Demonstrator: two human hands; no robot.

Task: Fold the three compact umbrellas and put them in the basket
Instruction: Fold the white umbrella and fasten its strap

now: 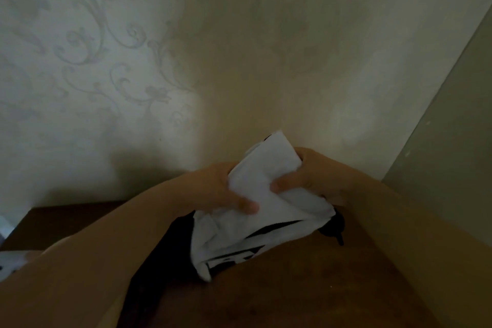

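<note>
A white compact umbrella (262,189) with black markings is bunched up between both my hands, held above a dark brown table (306,287). My left hand (223,192) grips its cloth from the left, thumb pressed on the white fabric. My right hand (306,178) clasps it from the right, thumb on top. The umbrella's black end (334,229) pokes out under my right wrist. The canopy's loose lower folds (226,250) hang toward me. No basket and no other umbrella can be made out for certain.
A pale wall with a floral pattern (119,61) fills the view ahead. A plain panel (452,128) rises at the right. A white object (10,263) shows at the left edge, partly behind my left forearm.
</note>
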